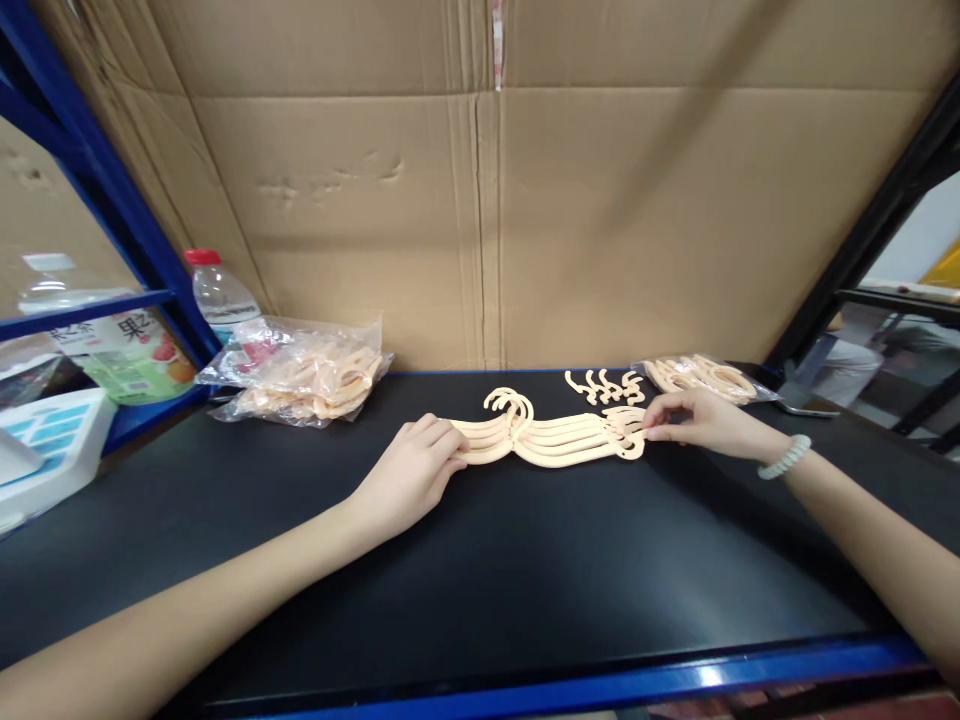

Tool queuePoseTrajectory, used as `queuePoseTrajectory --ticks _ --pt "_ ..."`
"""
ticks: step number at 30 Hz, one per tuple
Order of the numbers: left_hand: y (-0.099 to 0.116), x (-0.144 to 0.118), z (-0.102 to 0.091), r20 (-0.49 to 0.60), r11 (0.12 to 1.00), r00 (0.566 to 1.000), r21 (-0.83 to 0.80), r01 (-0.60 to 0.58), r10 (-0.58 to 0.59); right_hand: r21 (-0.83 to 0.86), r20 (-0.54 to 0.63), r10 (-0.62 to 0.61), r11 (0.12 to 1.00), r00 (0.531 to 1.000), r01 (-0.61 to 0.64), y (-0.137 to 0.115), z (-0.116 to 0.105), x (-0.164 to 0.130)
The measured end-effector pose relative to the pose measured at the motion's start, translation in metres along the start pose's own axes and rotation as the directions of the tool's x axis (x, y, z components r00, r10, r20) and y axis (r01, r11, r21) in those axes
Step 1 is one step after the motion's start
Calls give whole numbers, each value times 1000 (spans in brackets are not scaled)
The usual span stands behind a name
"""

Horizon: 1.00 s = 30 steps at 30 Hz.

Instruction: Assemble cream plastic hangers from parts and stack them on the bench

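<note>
A stack of several cream plastic hangers [551, 438] lies flat on the black tabletop [480, 560], hooks pointing away from me. My left hand [409, 475] grips the stack's left end with curled fingers. My right hand [701, 420], with a pale bead bracelet at the wrist, pinches the stack's right end. Several loose cream hooks [604, 386] lie just behind the stack.
A clear bag of cream hangers [300, 378] sits at the back left, another open bag of them [701, 377] at the back right. A red-capped water bottle [217, 290] and a green drink bottle [127, 350] stand left. Cardboard [480, 200] walls the back. A blue rail [600, 685] edges the front.
</note>
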State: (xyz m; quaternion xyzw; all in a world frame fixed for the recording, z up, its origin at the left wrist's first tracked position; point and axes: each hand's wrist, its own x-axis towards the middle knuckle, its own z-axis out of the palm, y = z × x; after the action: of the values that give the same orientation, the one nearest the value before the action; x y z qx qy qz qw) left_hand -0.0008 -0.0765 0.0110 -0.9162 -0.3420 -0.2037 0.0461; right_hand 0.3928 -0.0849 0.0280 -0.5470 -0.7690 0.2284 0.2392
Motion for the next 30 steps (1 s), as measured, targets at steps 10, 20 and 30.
queuePoseTrajectory --ticks 10,20,30 --pt "5 -1 -1 26 999 999 9 41 -41 -96 54 8 995 998 -2 4 5 1" --pt "35 -4 3 -23 998 998 -9 63 -63 -336 -257 -369 901 893 275 -31 42 -6" --pt "46 0 8 350 981 918 16 195 -188 -464 97 -244 846 965 261 -42 84 4"
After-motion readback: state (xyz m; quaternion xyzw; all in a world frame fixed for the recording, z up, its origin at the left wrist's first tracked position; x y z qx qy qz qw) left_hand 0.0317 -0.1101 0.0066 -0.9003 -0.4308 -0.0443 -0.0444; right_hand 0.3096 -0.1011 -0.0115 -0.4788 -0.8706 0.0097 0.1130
